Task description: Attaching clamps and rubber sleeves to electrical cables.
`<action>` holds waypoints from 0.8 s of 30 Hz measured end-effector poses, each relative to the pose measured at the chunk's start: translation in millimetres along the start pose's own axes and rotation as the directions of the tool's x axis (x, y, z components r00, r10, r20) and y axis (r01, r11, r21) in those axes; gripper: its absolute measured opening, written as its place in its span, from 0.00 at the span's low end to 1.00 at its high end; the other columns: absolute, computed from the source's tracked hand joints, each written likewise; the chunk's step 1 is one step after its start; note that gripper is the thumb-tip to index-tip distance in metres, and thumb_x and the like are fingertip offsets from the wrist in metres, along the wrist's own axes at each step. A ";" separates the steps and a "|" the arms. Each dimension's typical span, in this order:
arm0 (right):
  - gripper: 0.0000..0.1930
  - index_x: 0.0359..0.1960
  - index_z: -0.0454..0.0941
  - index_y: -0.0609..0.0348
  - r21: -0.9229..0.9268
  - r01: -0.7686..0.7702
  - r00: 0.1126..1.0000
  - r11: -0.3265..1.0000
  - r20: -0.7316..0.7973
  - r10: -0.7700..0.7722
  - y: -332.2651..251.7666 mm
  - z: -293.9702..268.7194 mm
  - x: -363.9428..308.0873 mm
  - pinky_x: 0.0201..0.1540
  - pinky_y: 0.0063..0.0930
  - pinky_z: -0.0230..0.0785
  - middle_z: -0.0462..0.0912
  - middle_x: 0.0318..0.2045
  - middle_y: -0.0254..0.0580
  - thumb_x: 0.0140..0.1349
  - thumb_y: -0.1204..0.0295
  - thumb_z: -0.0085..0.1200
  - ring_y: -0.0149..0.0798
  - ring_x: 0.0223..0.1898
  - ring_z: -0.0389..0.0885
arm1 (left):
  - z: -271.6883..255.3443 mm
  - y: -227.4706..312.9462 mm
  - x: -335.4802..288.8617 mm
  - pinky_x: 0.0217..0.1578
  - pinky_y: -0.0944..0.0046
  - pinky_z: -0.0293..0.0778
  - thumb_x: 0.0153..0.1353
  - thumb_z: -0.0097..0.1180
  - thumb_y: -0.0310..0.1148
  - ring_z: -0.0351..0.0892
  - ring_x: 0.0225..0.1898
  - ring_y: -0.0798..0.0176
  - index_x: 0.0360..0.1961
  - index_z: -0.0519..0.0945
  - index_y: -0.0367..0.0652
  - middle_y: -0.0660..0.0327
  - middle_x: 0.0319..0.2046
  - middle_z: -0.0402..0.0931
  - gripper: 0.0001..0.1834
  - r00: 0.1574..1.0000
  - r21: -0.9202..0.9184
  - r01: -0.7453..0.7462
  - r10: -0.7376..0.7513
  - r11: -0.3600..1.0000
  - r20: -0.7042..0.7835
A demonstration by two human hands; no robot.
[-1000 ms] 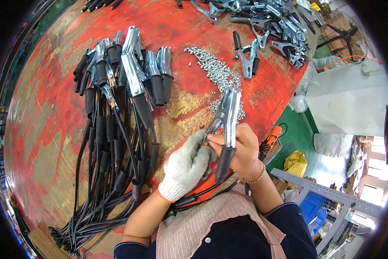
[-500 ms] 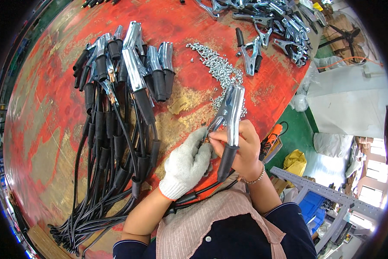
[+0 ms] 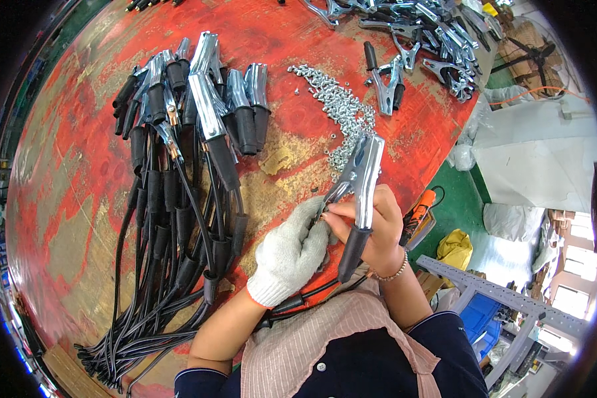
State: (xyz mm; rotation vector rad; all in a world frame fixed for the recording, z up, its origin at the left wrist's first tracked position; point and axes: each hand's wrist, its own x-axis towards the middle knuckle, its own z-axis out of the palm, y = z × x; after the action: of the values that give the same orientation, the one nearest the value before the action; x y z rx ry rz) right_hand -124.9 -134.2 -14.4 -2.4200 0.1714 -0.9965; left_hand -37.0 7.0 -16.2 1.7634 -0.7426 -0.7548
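Between my two hands is a silver metal spring clamp (image 3: 367,176) with black handle sleeves, its jaws pointing away from me. My left hand (image 3: 290,251), in a white knit glove, is closed around the clamp's left handle, which it mostly hides. Bare, with a beaded bracelet, my right hand (image 3: 371,229) pinches at the inner side of that handle; what lies between its fingertips is too small to make out. A black cable (image 3: 318,290) runs from under my hands across my lap. Just beyond the clamp lies a pile of small silver nuts (image 3: 346,109).
Left of my hands lies a bundle of black cables (image 3: 172,265) with clamps (image 3: 205,106) on their far ends. More loose clamps (image 3: 438,40) are heaped at the far right of the red, worn table (image 3: 245,40). An orange-handled tool (image 3: 420,207) hangs by the table's right edge.
Both hands and the clamp have shifted slightly to the right. The clamp's jaws sit a little nearer to me. The grip looks the same.
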 end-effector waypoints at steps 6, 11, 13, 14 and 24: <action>0.17 0.38 0.85 0.46 -0.015 -0.027 0.998 1.000 0.053 0.028 1.9 -2.9 -7.8 0.28 0.29 0.65 0.76 0.27 0.32 0.43 0.72 0.70 0.37 0.25 0.73 | -4.1 7.9 0.2 0.27 0.62 0.75 0.64 0.49 0.33 0.83 0.24 0.61 0.55 0.71 0.43 0.56 0.25 0.81 0.18 0.998 -0.051 0.048 -0.046 0.998 0.047; 0.16 0.39 0.85 0.46 0.042 0.001 0.998 0.999 0.059 -0.004 2.4 -6.8 -7.4 0.29 0.30 0.65 0.76 0.28 0.32 0.44 0.71 0.69 0.37 0.27 0.74 | -2.8 8.1 -3.0 0.26 0.64 0.75 0.64 0.48 0.30 0.81 0.23 0.66 0.56 0.70 0.41 0.58 0.25 0.81 0.19 0.993 -0.072 0.074 -0.067 0.995 0.092; 0.17 0.40 0.85 0.46 0.072 0.008 0.998 0.997 0.064 -0.013 2.3 -6.3 -5.3 0.30 0.30 0.65 0.75 0.28 0.32 0.44 0.71 0.68 0.37 0.27 0.73 | -2.3 5.1 -1.6 0.25 0.65 0.75 0.64 0.48 0.29 0.81 0.22 0.66 0.56 0.70 0.40 0.58 0.24 0.80 0.19 0.996 -0.080 0.061 -0.056 0.995 0.066; 0.17 0.39 0.85 0.47 0.066 0.009 0.998 0.998 0.053 -0.013 5.6 -7.5 -8.9 0.29 0.30 0.65 0.75 0.27 0.32 0.44 0.72 0.68 0.37 0.27 0.73 | -2.5 4.8 -1.2 0.25 0.65 0.75 0.64 0.48 0.29 0.80 0.22 0.66 0.56 0.70 0.40 0.59 0.24 0.79 0.19 0.997 -0.083 0.055 -0.051 0.995 0.054; 0.16 0.36 0.83 0.48 0.074 -0.015 0.998 0.997 0.070 0.010 12.2 -9.5 -18.3 0.29 0.31 0.65 0.75 0.28 0.33 0.40 0.75 0.66 0.38 0.26 0.72 | -4.0 8.7 -2.0 0.24 0.66 0.74 0.64 0.46 0.28 0.79 0.21 0.69 0.57 0.69 0.40 0.61 0.23 0.79 0.19 0.996 -0.126 0.055 -0.047 0.991 0.069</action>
State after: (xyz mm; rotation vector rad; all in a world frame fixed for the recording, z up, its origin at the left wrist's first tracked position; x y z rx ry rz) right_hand -143.8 -143.0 -26.3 -2.3785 0.1231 -0.8960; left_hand -36.2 8.4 -6.6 1.6535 -0.6804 -0.8799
